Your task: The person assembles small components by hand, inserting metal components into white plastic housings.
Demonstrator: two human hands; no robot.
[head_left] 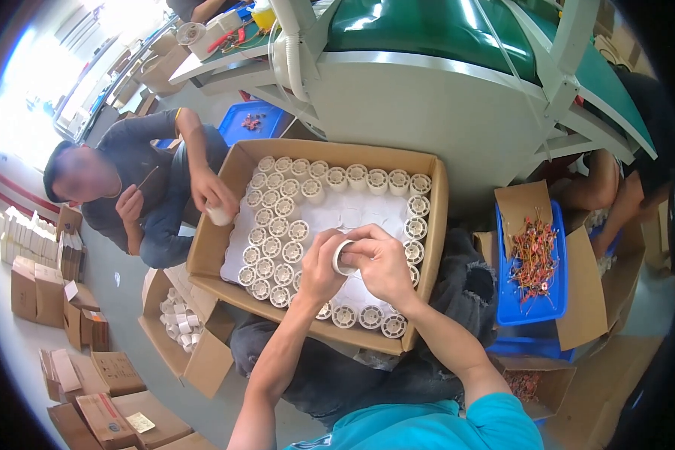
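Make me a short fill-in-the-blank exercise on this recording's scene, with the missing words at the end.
1. The left hand and right hand hold a part whose colour is ____.
2. The big box beneath them is made of ____.
3. In the picture, the blue tray of red wires is to the ____ of the big box.
4. In the picture, the co-worker in dark clothes is to its ____.

Missing words: white; cardboard; right; left.

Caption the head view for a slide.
Left hand and right hand hold a white ring-shaped part over a cardboard box of white cylinders.
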